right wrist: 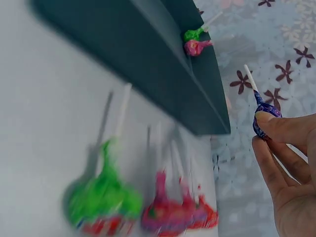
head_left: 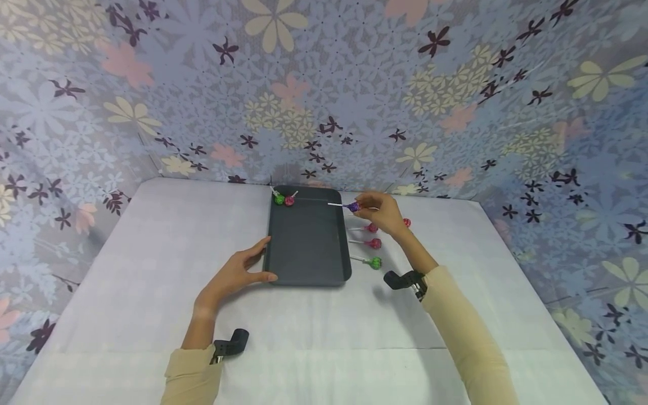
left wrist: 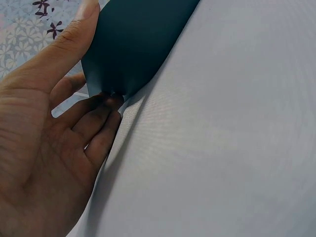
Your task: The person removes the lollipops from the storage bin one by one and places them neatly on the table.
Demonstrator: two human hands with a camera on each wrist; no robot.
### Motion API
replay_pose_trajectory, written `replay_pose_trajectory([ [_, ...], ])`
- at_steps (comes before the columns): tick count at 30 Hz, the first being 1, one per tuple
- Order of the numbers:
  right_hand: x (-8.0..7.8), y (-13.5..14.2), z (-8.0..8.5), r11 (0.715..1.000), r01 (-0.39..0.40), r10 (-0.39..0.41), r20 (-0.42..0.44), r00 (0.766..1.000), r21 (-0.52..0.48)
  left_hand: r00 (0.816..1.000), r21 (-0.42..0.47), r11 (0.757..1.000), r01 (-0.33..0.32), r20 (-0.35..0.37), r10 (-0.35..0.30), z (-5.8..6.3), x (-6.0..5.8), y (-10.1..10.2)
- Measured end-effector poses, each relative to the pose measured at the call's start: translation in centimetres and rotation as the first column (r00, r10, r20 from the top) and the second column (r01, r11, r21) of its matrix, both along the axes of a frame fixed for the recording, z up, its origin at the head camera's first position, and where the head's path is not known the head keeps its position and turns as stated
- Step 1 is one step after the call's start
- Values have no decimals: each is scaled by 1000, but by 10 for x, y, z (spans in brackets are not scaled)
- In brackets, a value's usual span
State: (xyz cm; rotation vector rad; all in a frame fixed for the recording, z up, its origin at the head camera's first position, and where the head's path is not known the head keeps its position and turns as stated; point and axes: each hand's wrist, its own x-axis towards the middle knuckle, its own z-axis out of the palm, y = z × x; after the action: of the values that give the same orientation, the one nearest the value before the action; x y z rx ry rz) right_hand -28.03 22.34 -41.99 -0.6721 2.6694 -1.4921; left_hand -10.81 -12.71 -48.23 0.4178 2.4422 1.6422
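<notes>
A dark grey rectangular tray [head_left: 306, 247] lies on the white-covered table. My left hand [head_left: 237, 274] holds its near left corner, thumb at the rim and fingers against the side [left wrist: 98, 116]. Above the tray's far right edge, my right hand [head_left: 381, 211] pinches a purple-wrapped lollipop [right wrist: 266, 114] by its head, the white stick pointing left. Inside the tray's far left corner sit a green lollipop [head_left: 279, 199] and a pink lollipop [head_left: 289, 201]. Right of the tray lie another green lollipop [head_left: 375, 262] and several red-pink lollipops [head_left: 374, 243], sticks toward the tray.
White cloth [head_left: 324, 337] covers the table. Floral fabric [head_left: 324, 101] rises behind it and along its sides. One red lollipop [head_left: 407, 223] lies partly behind my right wrist. Each wrist wears a black camera mount [head_left: 405, 279].
</notes>
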Motion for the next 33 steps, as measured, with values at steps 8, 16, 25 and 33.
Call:
replay_pose_trajectory([
  [8,28,26,8,999,26,-27,29,999,24,1000,-11,1000,-2,-23,2,-1,-1,-2],
  [16,57,44,14,994,89,-90,15,996,67,1000,-2,1000,-2,-17,2,-2,-1,-1],
  [25,55,87,-23,975,210,-212,18,977,77,1000,-18,1000,-6,-15,5,0,-1,-1],
  [33,62,107,-37,972,229,-230,16,973,43,1000,-14,1000,-7,-3,7,-1,-1,-1],
])
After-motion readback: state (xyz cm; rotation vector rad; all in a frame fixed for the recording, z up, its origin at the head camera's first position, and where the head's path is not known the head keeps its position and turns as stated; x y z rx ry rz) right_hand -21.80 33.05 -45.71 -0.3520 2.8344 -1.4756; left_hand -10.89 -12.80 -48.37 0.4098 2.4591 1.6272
